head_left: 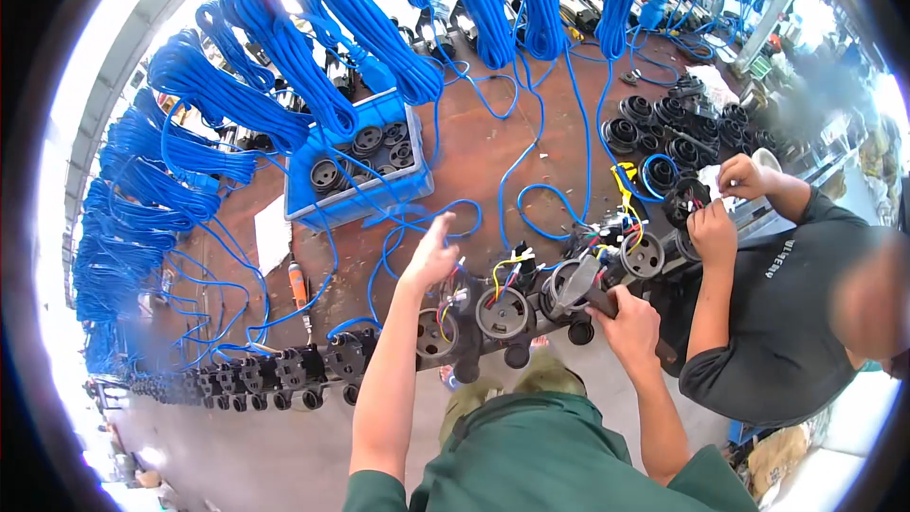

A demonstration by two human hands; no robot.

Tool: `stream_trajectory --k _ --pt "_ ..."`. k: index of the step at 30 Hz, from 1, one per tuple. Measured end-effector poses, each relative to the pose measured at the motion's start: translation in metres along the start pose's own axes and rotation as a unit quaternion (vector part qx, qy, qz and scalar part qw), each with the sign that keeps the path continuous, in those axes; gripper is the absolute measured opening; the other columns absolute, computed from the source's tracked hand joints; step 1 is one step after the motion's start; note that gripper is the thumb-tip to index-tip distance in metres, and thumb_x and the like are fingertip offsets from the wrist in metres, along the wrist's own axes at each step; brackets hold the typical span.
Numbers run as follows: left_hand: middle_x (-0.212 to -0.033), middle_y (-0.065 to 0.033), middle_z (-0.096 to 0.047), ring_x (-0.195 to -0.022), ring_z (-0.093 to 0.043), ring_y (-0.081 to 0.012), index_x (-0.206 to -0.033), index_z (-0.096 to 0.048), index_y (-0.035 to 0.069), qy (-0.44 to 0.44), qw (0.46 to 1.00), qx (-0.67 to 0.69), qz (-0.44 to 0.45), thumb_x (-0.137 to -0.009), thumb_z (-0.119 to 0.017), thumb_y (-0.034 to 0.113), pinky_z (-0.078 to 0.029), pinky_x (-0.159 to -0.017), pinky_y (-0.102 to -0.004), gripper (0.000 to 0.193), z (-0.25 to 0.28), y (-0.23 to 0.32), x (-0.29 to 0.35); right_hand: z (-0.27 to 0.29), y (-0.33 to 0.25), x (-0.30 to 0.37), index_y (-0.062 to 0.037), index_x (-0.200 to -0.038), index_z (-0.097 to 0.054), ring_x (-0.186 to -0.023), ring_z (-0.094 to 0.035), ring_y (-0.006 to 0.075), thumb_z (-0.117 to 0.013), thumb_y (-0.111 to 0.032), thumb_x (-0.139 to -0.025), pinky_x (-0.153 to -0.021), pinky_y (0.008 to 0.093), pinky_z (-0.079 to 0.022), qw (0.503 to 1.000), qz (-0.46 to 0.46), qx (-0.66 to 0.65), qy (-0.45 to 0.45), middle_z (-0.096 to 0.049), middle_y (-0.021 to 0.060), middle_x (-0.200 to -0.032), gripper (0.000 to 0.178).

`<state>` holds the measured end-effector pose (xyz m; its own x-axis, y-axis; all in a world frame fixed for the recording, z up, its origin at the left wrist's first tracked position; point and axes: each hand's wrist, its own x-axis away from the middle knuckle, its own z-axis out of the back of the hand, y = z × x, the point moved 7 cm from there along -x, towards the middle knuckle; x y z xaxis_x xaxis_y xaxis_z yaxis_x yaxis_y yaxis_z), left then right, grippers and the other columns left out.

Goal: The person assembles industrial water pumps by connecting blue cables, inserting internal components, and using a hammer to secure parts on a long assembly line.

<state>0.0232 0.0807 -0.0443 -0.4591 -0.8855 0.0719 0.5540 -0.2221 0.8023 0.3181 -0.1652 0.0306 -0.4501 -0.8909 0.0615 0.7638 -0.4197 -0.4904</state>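
At the near edge of the brown tabletop [469, 161], four round housings [502, 315] with coloured wires [496, 284] are lined up before the person, and a fifth is partly seen beside a co-worker [806, 337]. One hammer-like tool [574, 292] with a grey head is held in the right hand [629, 324]; its fingers are clamped around the handle, and the head is held at the third housing from the left, though contact cannot be told. The left hand [429, 261] is held above the first housing, its thumb apart from the extended fingers. One blue bin [379, 197] is placed beyond, with at least five round parts [368, 140] inside. One orange-handled driver [299, 284] and one white sheet [273, 239] are laid left of the hands. More than ten blue cable bundles [540, 0] are hung above the tabletop, overlapped too closely for an exact count. One line of pale lettering [780, 256] is borne on the co-worker's dark shirt [758, 332]. By its curved near edge the tabletop is divided from the grey floor [284, 446]; the room between bin and housings is crossed by loose blue cables [403, 215].
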Motion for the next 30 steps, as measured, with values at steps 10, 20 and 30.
stream_trajectory --k 10,20,30 --pt "-0.089 -0.0201 -0.076 -0.086 -0.076 -0.0303 -0.096 -0.077 -0.002 -0.109 0.949 -0.063 0.290 -0.073 -0.079 0.022 -0.059 -0.079 -0.0418 0.034 -0.035 -0.101 0.018 0.004 -0.005 0.001 -0.0083 -0.102 -0.063 -0.090 -0.068 0.0350 -0.093 -0.020 -0.070 -0.076 0.0469 -0.055 0.992 0.097 -0.072 0.043 -0.063 0.0102 -0.102 0.045" --pt "-0.123 -0.0230 -0.071 -0.121 -0.066 -0.0407 -0.119 -0.073 0.004 0.031 0.908 -0.303 0.289 -0.088 -0.068 0.022 -0.055 -0.101 -0.0493 0.036 0.102 -0.016 0.049 0.019 -0.040 0.016 -0.0040 -0.107 -0.065 -0.106 -0.058 0.0348 -0.089 -0.027 -0.075 -0.096 0.0470 -0.046 0.980 0.163 0.038 0.104 -0.062 0.0130 -0.111 0.046" --pt "-0.126 -0.0165 -0.065 -0.121 -0.064 -0.0301 -0.142 -0.055 0.002 0.274 0.952 0.074 -0.119 -0.080 -0.052 -0.021 -0.049 -0.106 -0.0403 0.066 0.074 0.072 0.152 -0.127 -0.210 -0.050 -0.0041 -0.130 -0.067 -0.108 -0.066 0.0205 -0.051 -0.069 -0.102 -0.094 0.0380 -0.049 0.734 -0.064 -0.480 -0.476 -0.072 0.0089 -0.116 0.073"
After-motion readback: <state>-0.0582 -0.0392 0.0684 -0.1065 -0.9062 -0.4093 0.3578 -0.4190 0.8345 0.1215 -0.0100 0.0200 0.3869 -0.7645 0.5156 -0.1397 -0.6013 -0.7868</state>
